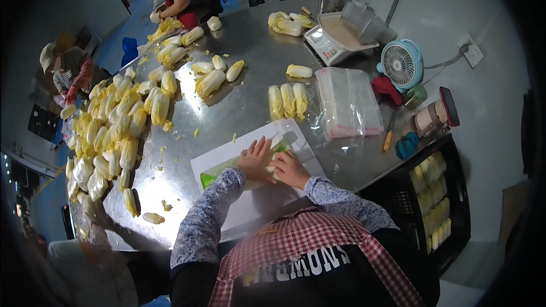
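A white board lies on the metal table in front of me, with a clear plastic bag with green patches on top of it. My left hand rests flat on this bag, its fingers stretched out and apart. Close beside it, my right hand has its fingers curled and pressed together on the bag's film. What lies beneath the fingers is partly hidden. Just beyond the board sits a clear pack of napa cabbages, with a stack of clear plastic bags to its right.
A heap of napa cabbages covers the table's left side. Farther back stand a digital scale and a blue fan. An orange-handled knife lies near the right edge. A black crate holds packed cabbages. Two co-workers stand across the table.
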### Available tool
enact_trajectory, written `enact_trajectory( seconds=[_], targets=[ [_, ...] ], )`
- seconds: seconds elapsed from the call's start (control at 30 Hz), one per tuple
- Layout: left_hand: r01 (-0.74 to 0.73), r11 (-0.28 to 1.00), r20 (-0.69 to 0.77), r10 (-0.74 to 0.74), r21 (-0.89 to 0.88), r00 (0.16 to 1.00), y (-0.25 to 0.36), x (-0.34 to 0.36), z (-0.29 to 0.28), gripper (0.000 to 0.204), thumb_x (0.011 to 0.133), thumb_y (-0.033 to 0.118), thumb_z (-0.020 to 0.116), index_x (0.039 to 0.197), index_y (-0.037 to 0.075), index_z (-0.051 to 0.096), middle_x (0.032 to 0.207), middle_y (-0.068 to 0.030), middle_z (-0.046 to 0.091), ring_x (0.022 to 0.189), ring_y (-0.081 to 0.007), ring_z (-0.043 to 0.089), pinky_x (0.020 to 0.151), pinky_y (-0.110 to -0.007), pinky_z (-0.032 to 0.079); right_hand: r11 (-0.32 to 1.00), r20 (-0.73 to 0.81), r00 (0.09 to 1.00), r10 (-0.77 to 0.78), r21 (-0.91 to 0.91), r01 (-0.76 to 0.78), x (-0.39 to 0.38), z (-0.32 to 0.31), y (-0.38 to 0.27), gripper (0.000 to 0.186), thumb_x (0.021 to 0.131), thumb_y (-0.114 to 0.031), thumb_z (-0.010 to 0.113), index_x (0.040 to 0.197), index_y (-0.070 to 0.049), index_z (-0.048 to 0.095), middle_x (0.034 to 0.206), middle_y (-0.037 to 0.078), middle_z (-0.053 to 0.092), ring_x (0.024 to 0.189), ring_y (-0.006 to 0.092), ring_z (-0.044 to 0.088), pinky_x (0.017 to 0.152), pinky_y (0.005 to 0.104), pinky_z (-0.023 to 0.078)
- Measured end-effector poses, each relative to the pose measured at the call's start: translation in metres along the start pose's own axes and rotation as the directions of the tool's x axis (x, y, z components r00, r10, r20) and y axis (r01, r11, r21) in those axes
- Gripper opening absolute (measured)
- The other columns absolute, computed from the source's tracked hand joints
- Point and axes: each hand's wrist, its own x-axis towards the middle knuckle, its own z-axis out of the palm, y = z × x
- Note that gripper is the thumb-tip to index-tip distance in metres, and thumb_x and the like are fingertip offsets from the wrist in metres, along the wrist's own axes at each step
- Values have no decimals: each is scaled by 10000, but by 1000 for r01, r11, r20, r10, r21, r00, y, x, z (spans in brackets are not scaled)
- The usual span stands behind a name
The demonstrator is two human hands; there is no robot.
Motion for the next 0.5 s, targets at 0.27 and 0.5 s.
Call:
enact_trajectory(
  seconds=[0.27, 0.5],
  targets=[
    [-29, 1000, -116, 28, -11, 993, 13, -7, 6, 1311, 473, 595, 804, 1441, 30, 123, 1482, -182, 180, 1286, -406, 298, 981, -577, 325, 948, -23, 947, 320, 12, -319, -30, -14, 30, 776, 815, -338, 661, 1402, -37, 252, 1429, 215, 276, 1320, 375, 273, 1083, 429, 259],
    [-80, 997, -232, 75, -12, 970, 33, -36, 42, 1226, 534, 602, 763, 1423, -8, 181, 1456, -210, 219, 1251, -409, 332, 995, -515, 331, 972, 141, 973, 181, 123, -198, 12, -9, 17, 624, 871, -330, 591, 1395, -104, 338, 1444, 197, 287, 1346, 360, 252, 1090, 425, 244]
  ],
)
